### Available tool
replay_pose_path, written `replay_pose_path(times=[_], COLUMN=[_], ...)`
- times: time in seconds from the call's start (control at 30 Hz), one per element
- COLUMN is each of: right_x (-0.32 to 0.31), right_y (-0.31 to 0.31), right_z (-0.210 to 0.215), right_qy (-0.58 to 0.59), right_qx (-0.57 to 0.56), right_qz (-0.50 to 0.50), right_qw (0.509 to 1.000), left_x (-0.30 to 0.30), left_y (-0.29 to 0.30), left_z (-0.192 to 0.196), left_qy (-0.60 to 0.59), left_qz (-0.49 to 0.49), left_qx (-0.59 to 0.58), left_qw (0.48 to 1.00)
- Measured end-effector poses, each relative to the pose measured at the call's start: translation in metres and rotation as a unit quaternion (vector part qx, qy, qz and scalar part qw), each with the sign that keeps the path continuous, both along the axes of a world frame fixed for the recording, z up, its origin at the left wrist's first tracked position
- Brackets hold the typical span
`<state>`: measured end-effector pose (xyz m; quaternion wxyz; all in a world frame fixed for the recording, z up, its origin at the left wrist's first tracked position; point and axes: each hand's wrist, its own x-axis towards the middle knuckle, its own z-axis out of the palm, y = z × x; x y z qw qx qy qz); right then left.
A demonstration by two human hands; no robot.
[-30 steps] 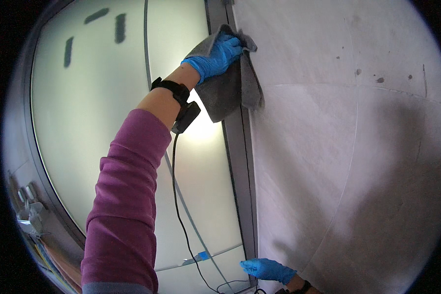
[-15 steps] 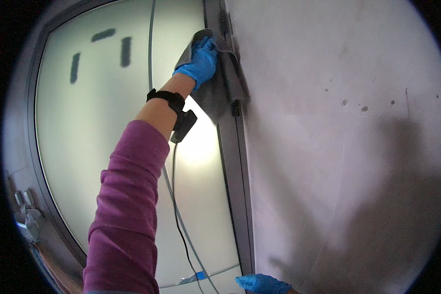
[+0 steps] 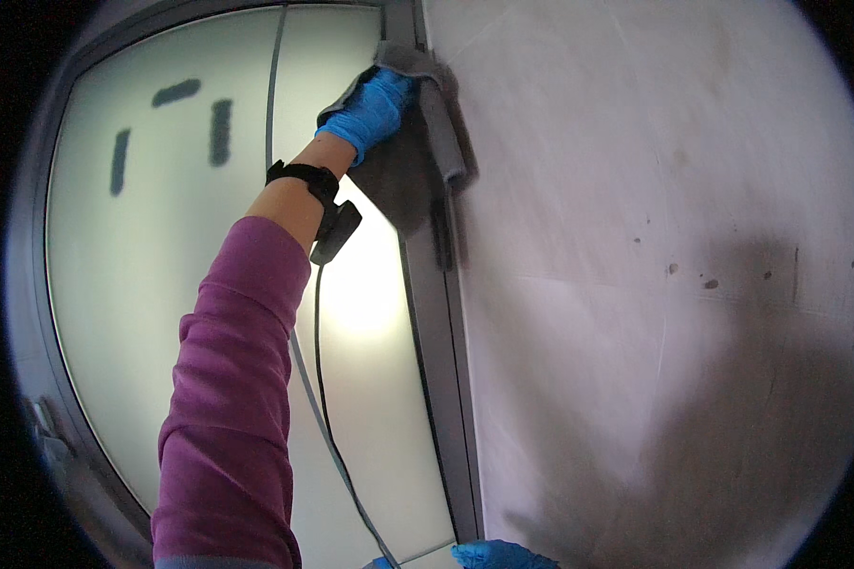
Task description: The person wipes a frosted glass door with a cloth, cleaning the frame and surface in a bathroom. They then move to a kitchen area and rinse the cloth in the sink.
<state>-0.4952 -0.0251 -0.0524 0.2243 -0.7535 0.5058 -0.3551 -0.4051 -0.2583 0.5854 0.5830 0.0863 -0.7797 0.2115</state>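
My left hand [image 3: 372, 112], in a blue glove, is raised high and closed on a grey cloth [image 3: 399, 180]. The cloth lies against the dark door frame [image 3: 436, 351], near its upper part, and hangs below the hand over the edge of the frosted glass panel [image 3: 199, 313]. A black strap [image 3: 304, 175] with a small device circles my left wrist, and a cable runs down from it. Low at the bottom edge, my right hand [image 3: 503, 555], also blue-gloved, shows only in part beside the frame. Its visible fingers look stretched out, with nothing seen in them.
A pale wall [image 3: 579, 171] with several dark spots and my shadow stands to the right of the frame. Dark strips [image 3: 220, 133] show on the glass at upper left. A grey line [image 3: 273, 85] runs down the panel. Blurred white items [image 3: 52, 441] sit at the lower left.
The view has tilted upward, so the wall spots sit lower. My left hand and the cloth have moved higher along the frame. My right hand stays near the bottom edge.
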Motion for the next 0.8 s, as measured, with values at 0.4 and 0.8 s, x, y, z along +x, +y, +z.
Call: replay_pose_path(times=[0.4, 0.8], right_x=[-0.001, 0.003], right_y=[-0.005, -0.042], right_z=[0.015, 0.021], right_qy=[-0.004, -0.009], right_qx=[-0.009, -0.043], right_qz=[-0.02, -0.023], right_qw=[1.0, 0.999], left_x=[-0.03, -0.04], left_y=[0.011, -0.036], left_z=[0.041, 0.026], left_qy=[-0.107, -0.073], left_qz=[0.336, 0.438], left_qx=[-0.152, -0.219], left_qw=[0.923, 0.869])
